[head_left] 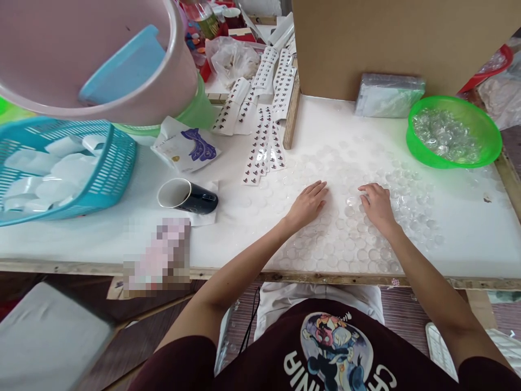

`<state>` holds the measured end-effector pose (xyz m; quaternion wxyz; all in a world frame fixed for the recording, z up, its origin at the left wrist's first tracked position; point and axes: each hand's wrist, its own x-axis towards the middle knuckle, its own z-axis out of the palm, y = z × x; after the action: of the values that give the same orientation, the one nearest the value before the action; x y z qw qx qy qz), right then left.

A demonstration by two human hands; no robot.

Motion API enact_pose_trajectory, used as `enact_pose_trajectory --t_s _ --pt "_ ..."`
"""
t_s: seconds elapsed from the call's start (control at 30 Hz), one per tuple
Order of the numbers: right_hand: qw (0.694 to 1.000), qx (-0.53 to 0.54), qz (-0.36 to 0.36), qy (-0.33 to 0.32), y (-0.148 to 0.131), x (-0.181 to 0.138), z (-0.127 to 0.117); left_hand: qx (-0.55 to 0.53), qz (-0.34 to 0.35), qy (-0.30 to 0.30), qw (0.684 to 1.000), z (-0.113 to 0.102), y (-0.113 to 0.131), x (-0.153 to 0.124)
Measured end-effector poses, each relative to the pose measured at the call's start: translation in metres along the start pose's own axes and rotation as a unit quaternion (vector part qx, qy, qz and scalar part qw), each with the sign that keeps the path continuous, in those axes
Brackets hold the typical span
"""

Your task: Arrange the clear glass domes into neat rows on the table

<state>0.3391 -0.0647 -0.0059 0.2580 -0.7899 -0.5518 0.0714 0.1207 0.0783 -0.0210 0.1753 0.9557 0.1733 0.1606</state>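
- Table (472,233): white, wood-edged, running across the whole view in front of the person.
- Cardboard (399,43): a plain brown panel standing at the back of the table.
- Pink tub (177,65): back left, above a green tub (199,108); a blue container (124,68) leans inside it.
- Basket (118,168): blue, slotted, at the left, in front of the pink tub, with curved white pieces (65,174) heaped in it.
- Bowl (484,136): bright green, at the far right of the table, holding a pile of clear, shiny pieces (445,136).
- Stickers (260,136): white strips with rows of small dark marks, overlapping at the back middle, left of the cardboard.
- Bundle (388,95): a plastic-wrapped stack against the cardboard, just beside the bowl.
- Packet (191,144): white with a purple pattern, between the basket and the stickers.
- Cup (199,198): dark outside, pale inside, on white paper in front of the packet; I cannot tell whether it stands or lies.
- Left hand (308,205): palm down over the left part of the discs, fingers stretched and close together; anything beneath the palm is hidden.
- Right hand (376,203): apart from the left, over the right part of the discs, fingers lightly bent, thumb clear of the forefinger, no grip visible.
- Discs (366,239): many, clear and round, spread across the table under, between and around both hands, down to the near edge.
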Motion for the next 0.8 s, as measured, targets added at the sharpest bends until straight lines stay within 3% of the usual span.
enact_pose_trajectory --t_s 0.33,0.53,0.67,0.8 --pt "0.992 0.114 0.043 0.039 0.0 0.004 -0.007 0.028 0.096 -0.046 0.994 0.018 0.032 0.067" --pt "0.986 0.161 0.053 -0.001 -0.01 -0.008 -0.01 0.066 0.139 -0.075 0.985 0.014 0.038 0.069" --pt "0.983 0.176 0.057 0.001 -0.014 -0.013 -0.012 0.041 0.114 -0.064 0.991 0.009 0.035 0.057" --pt "0.98 0.184 0.068 0.014 -0.014 -0.008 -0.012 -0.082 0.0 -0.013 0.997 0.005 0.032 0.05"
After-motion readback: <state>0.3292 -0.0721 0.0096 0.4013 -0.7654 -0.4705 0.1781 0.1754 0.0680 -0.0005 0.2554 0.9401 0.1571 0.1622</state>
